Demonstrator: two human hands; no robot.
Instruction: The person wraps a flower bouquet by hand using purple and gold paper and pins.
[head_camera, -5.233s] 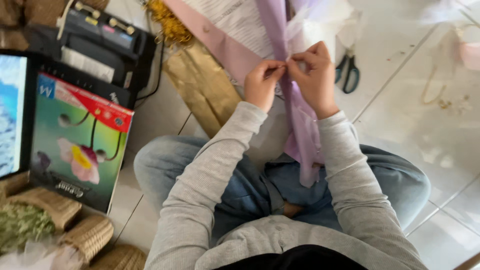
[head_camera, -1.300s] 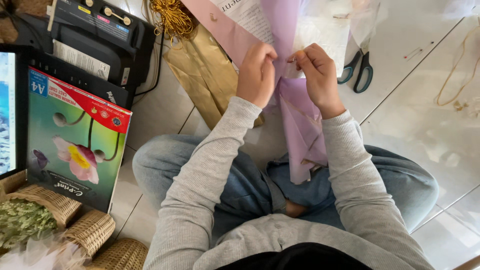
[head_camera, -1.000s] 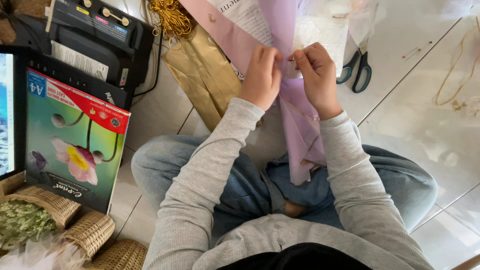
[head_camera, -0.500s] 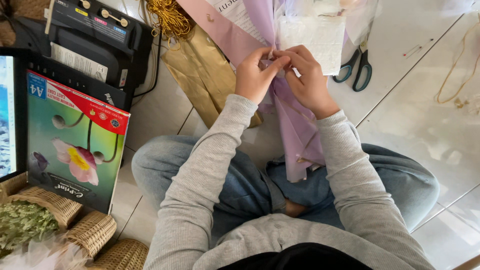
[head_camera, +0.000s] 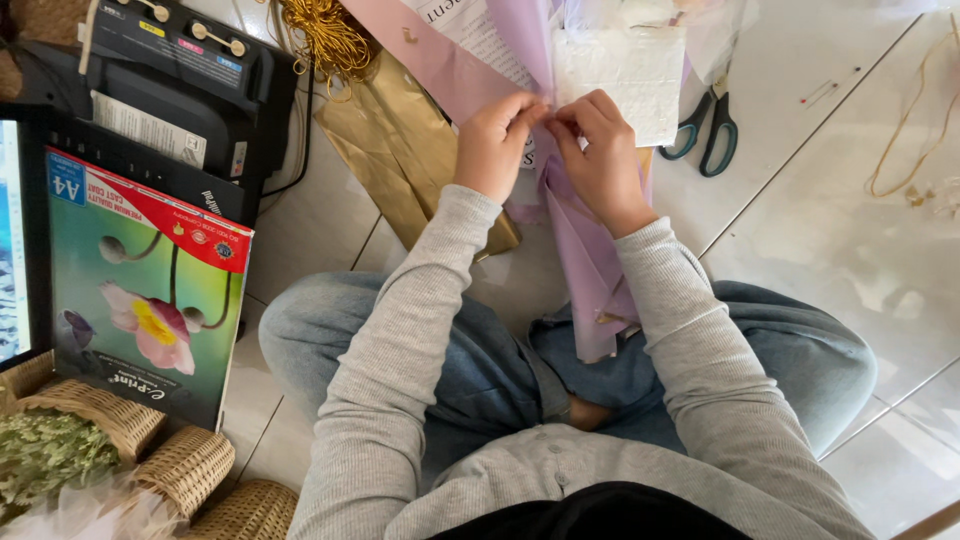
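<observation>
Grip: 2 hands (head_camera: 550, 145) pinch 1 lilac sheet (head_camera: 585, 250); 1 scissors (head_camera: 705, 125).

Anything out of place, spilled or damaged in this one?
Nothing damaged or spilled. The floor is loosely cluttered: scissors lie open beside the purple wrapping paper, and a gold cord trails loose at the right. Both the left hand and right hand pinch the paper together.

Counted on the white-tiled floor, kind by kind

Two bare hands, left (head_camera: 495, 145) and right (head_camera: 600, 160); one lilac wrapping sheet (head_camera: 585, 260); one pair of teal-handled scissors (head_camera: 705, 130); one folded gold paper sheet (head_camera: 405, 155); one black printer (head_camera: 170, 90); one colourful flower-printed paper pack (head_camera: 145, 290); three woven wicker baskets (head_camera: 185, 465); one tangle of gold cord (head_camera: 325, 35).
</observation>
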